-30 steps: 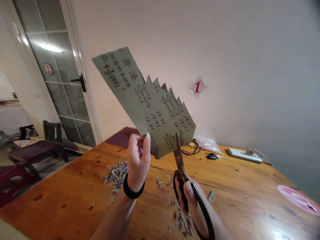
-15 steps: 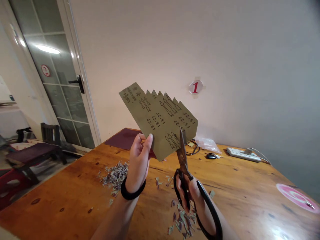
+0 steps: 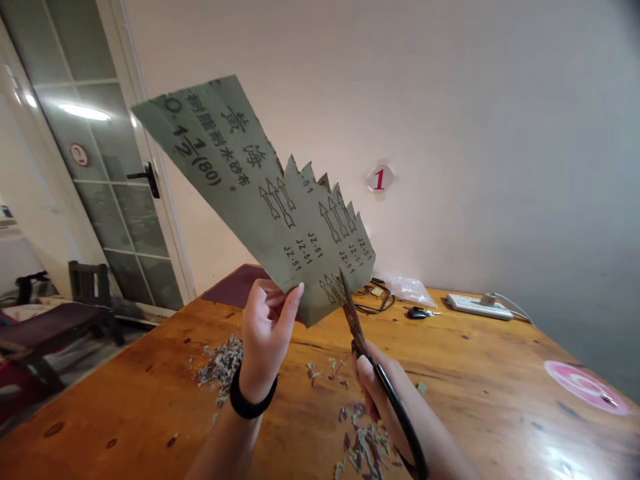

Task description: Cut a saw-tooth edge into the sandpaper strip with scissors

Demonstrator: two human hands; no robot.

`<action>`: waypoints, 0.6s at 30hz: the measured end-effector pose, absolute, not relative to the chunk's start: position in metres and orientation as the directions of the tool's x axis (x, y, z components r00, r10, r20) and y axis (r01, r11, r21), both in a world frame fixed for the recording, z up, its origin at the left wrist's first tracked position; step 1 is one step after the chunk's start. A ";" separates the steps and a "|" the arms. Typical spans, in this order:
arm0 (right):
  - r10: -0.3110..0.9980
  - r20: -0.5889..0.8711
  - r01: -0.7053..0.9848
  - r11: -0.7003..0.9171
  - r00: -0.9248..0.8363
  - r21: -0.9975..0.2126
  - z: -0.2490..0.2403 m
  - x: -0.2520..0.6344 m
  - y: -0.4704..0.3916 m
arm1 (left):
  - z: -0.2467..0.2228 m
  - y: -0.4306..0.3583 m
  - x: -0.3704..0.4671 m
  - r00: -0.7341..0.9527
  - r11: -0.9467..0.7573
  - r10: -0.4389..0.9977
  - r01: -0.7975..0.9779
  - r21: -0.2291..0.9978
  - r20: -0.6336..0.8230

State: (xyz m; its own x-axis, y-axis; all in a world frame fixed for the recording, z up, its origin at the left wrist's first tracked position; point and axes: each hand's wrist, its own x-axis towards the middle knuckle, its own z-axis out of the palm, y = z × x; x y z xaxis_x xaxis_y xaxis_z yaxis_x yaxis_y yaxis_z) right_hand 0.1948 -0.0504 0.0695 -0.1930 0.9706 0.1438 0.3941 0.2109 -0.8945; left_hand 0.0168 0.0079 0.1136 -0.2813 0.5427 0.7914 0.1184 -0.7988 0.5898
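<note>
A greenish sheet of sandpaper (image 3: 265,233), its printed back towards me, is held up above the table with a jagged, notched upper right edge. My left hand (image 3: 267,327), with a black band on the wrist, pinches its lower edge between thumb and fingers. In my right hand (image 3: 385,387) are black-handled scissors (image 3: 353,317), fingers wrapped round the handles. The blades point up and overlap the sheet's lower right part; they look nearly closed. Whether the sheet lies between them I cannot tell. Small cut scraps (image 3: 367,443) lie below the right hand.
On the wooden table (image 3: 480,373) a heap of grey shreds (image 3: 223,360) lies left of my left wrist. Towards the wall are a dark mat (image 3: 233,287), a cable (image 3: 377,303), a clear plastic bag (image 3: 410,291), keys (image 3: 423,313) and a power strip (image 3: 480,307).
The sheet's upper left end has swung up and nearer to me, showing more print. The scissors have turned more edge-on, and their blades look closer together. The view has shifted slightly.
</note>
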 end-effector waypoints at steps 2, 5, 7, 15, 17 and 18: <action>0.963 0.144 0.349 0.218 -0.226 -0.911 0.068 0.198 -0.051 | 0.112 0.007 0.015 -0.277 -0.815 0.490 0.191 0.547 0.827; 0.947 0.168 0.265 0.243 -0.275 -0.933 0.066 0.202 -0.052 | 0.110 0.007 0.011 -0.252 -0.833 0.417 0.279 0.478 0.873; 0.943 0.180 0.233 0.249 -0.279 -0.940 0.065 0.203 -0.053 | 0.111 0.006 0.012 -0.252 -0.843 0.382 0.300 0.447 0.889; 0.946 0.232 0.183 0.276 -0.227 -0.944 0.061 0.200 -0.053 | 0.117 0.001 0.024 -0.342 -0.822 0.456 0.191 0.536 0.821; 0.946 0.255 0.197 0.294 -0.201 -0.935 0.063 0.198 -0.053 | 0.116 0.001 0.024 -0.338 -0.812 0.491 0.155 0.562 0.803; 0.945 0.263 0.205 0.301 -0.193 -0.931 0.064 0.198 -0.053 | 0.116 0.000 0.024 -0.338 -0.806 0.506 0.142 0.574 0.794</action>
State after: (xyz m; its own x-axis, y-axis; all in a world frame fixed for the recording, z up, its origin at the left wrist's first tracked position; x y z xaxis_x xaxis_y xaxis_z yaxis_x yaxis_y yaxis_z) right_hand 0.1976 -0.0532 0.0640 -0.1929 0.9452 0.2634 0.2049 0.3013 -0.9313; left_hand 0.0237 0.0003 0.1157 -0.3382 0.5058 0.7936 0.1421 -0.8061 0.5744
